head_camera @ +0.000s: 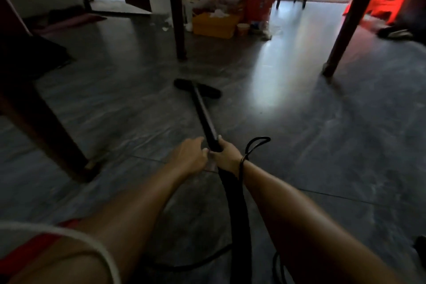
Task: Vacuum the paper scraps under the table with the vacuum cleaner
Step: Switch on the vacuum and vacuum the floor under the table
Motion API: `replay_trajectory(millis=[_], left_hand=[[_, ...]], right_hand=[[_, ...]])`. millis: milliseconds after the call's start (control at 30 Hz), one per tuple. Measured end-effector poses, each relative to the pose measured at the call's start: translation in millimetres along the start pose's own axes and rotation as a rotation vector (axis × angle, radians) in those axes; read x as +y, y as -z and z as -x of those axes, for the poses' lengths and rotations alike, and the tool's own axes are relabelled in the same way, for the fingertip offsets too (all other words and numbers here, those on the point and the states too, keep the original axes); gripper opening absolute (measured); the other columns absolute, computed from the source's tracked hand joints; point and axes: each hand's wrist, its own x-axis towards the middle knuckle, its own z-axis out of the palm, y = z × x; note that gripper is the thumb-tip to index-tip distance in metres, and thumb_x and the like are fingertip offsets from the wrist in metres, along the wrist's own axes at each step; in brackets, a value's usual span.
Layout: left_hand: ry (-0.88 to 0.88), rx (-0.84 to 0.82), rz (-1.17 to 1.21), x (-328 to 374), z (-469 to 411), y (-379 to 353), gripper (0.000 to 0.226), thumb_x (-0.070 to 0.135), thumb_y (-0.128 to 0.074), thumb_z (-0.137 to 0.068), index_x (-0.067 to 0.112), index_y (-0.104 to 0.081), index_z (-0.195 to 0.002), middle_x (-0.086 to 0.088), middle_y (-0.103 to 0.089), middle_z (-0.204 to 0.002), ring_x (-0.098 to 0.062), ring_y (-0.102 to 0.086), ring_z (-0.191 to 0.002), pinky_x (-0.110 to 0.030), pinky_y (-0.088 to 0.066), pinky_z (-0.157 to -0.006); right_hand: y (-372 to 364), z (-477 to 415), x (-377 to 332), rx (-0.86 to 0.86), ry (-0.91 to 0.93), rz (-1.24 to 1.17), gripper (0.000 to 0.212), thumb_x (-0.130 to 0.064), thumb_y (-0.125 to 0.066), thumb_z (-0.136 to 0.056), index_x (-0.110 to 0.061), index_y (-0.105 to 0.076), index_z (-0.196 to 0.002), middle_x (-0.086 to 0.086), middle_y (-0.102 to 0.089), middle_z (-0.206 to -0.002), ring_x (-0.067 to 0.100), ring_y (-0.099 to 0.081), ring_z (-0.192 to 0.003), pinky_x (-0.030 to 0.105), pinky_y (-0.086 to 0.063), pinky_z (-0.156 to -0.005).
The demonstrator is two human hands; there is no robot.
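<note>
A: Both hands are on the vacuum wand [205, 110]; the right hand [227, 155] is clenched round its near end, the left hand [190, 155] lies just beside that grip with its fingers curled toward the wand, though I cannot tell if it is fully closed on it.

B: And the floor head [197, 86]?

A: Well ahead of the grip, flat on the floor [322, 145] between the legs of the counter; the nearest scraps I can make out, the pale bits [164, 28], lie far beyond it, past the far leg [178, 18].

B: What might go wrong?

A: A push straight ahead could knock the head into that leg; the scraps would then stay out of reach.

B: Anything nearer the grip?

A: A dark cord [254, 145] loops just right of the grip, over the wrist; the hose [237, 203] trails back from the grip between the forearms; either could snag and check the stroke, I judge.
</note>
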Motion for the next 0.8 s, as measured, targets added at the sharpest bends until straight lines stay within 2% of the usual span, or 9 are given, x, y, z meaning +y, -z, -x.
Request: replay_trajectory(millis=[133,200,300,400,433,500,600,700,800], left_hand=[[-0.015,0.056,-0.007,-21.8,12.0,13.6,0.035,0.030,-0.043,-0.094,0.024,-0.059,-0.124,-0.008,-0.063,-0.124,-0.028,-0.060,-0.109,-0.042,-0.050,-0.093],[0.001,0.035,-0.050,-33.5,20.9,14.2,0.037,0.031,-0.045,-0.093,0.023,-0.058,-0.127,-0.007,-0.061,-0.129,-0.027,-0.058,-0.115,-0.040,-0.047,-0.098],[0.038,0.007,-0.084,-54.1,31.5,15.4,0.043,0.032,-0.048,-0.094,0.016,-0.051,-0.134,-0.010,-0.054,-0.138,-0.028,-0.050,-0.127,-0.038,-0.040,-0.106],[0.065,-0.004,-0.079,-72.4,38.6,22.4,0.040,0.030,-0.047,-0.095,0.014,-0.054,-0.130,-0.012,-0.056,-0.135,-0.028,-0.051,-0.124,-0.035,-0.040,-0.102],[0.075,-0.001,-0.080,-78.7,39.3,25.4,0.038,0.031,-0.047,-0.094,0.013,-0.056,-0.127,-0.013,-0.057,-0.133,-0.029,-0.052,-0.122,-0.035,-0.041,-0.100],[0.107,0.023,-0.084,-89.5,39.0,31.6,0.041,0.036,-0.046,-0.093,0.011,-0.056,-0.124,-0.016,-0.057,-0.132,-0.032,-0.052,-0.121,-0.037,-0.043,-0.100],[0.122,0.039,-0.074,-96.5,36.7,35.9,0.043,0.038,-0.043,-0.092,0.009,-0.055,-0.122,-0.018,-0.057,-0.130,-0.034,-0.053,-0.119,-0.041,-0.045,-0.099],[0.126,0.043,-0.022,-90.8,36.2,34.1,0.035,0.023,-0.040,-0.093,0.005,-0.057,-0.117,-0.019,-0.057,-0.129,-0.035,-0.054,-0.116,-0.037,-0.045,-0.096],[0.123,0.033,0.053,-85.8,34.8,25.2,0.026,0.015,-0.042,-0.091,0.004,-0.061,-0.107,-0.018,-0.061,-0.121,-0.033,-0.058,-0.107,-0.033,-0.042,-0.083]], right_hand=[[-38.9,-6.9,-22.7,0.051,0.025,-0.062,0.049,-0.018,-0.067,-0.085,-0.011,-0.054,-0.132,0.010,-0.063,-0.123,0.025,-0.060,-0.114,0.026,-0.047,-0.091],[-49.3,-12.2,-21.8,0.169,-0.023,-0.067,0.040,-0.025,-0.074,-0.076,-0.016,-0.067,-0.114,0.006,-0.071,-0.104,0.025,-0.067,-0.100,0.035,-0.056,-0.085],[-42.2,-15.9,-26.2,0.352,-0.116,-0.039,0.033,-0.023,-0.072,-0.079,-0.014,-0.069,-0.111,0.010,-0.071,-0.103,0.028,-0.067,-0.097,0.040,-0.057,-0.084],[-33.5,-21.5,-36.7,0.442,-0.190,-0.109,0.025,-0.019,-0.066,-0.085,-0.005,-0.065,-0.106,0.014,-0.068,-0.105,0.031,-0.065,-0.099,0.041,-0.056,-0.084],[-35.7,-22.0,-41.5,0.424,-0.181,-0.152,0.022,-0.016,-0.065,-0.085,-0.004,-0.063,-0.103,0.013,-0.067,-0.105,0.031,-0.065,-0.099,0.042,-0.056,-0.084],[-46.7,-21.5,-46.9,0.325,-0.168,-0.209,0.030,-0.015,-0.064,-0.086,-0.003,-0.059,-0.113,0.013,-0.064,-0.112,0.030,-0.062,-0.103,0.040,-0.055,-0.087],[-54.6,-15.8,-50.7,0.196,-0.079,-0.075,0.035,-0.019,-0.062,-0.089,-0.007,-0.060,-0.121,0.011,-0.064,-0.119,0.029,-0.062,-0.106,0.036,-0.054,-0.088],[-59.9,-12.2,-59.5,0.050,0.031,0.024,0.040,-0.020,-0.062,-0.089,-0.016,-0.060,-0.128,0.007,-0.066,-0.118,0.027,-0.063,-0.108,0.032,-0.053,-0.088],[-69.8,-10.0,-68.4,0.012,0.116,0.154,0.034,-0.022,-0.063,-0.086,-0.015,-0.066,-0.119,0.009,-0.069,-0.109,0.027,-0.065,-0.102,0.030,-0.052,-0.083]])
